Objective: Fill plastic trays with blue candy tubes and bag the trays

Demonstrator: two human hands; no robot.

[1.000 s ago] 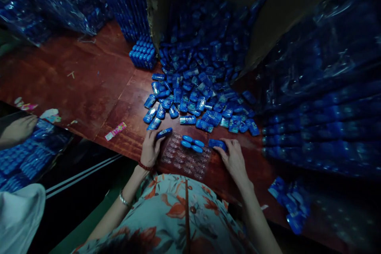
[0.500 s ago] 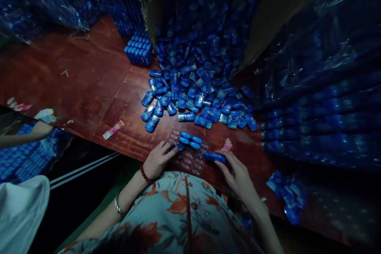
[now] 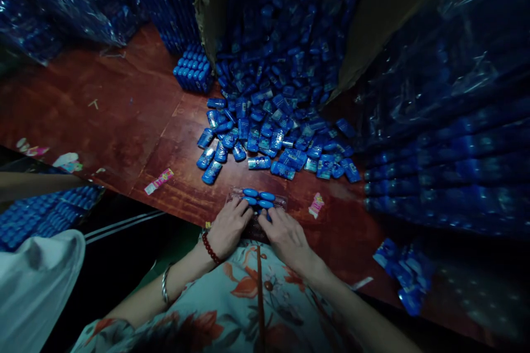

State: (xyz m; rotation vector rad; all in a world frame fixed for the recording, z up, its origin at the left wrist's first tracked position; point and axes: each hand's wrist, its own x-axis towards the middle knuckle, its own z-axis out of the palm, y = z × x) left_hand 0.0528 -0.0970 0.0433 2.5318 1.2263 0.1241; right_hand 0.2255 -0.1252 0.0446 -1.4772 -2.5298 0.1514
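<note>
In the head view, a tight cluster of small glossy blue containers (image 3: pixel 258 196) stands on a see-through patterned plastic sheet (image 3: pixel 279 199) at the table's near edge. My left hand (image 3: pixel 229 227) is closed against the cluster's left near side, fingertips on the blue containers. From the near right, my right hand (image 3: pixel 285 234) curls its fingers round a blue container at the front of the cluster. Both hands almost meet there, and my fingers cover part of these containers. Just beyond lies a loose heap of blue labelled containers (image 3: pixel 259 162).
The heap spills from a large open cardboard box (image 3: pixel 202 5). A block of blue containers (image 3: pixel 193 71) stands left of it. Plastic-wrapped stacks (image 3: pixel 418 171) rise at right. Pink printed scraps (image 3: pixel 159 181) lie on the reddish table (image 3: pixel 124 116). A co-worker's arm (image 3: pixel 41 185) reaches in at left.
My right hand has moved left with a blue container and brought it to the cluster. The cluster now sits square and nearer my hands. The co-worker's arm has shifted.
</note>
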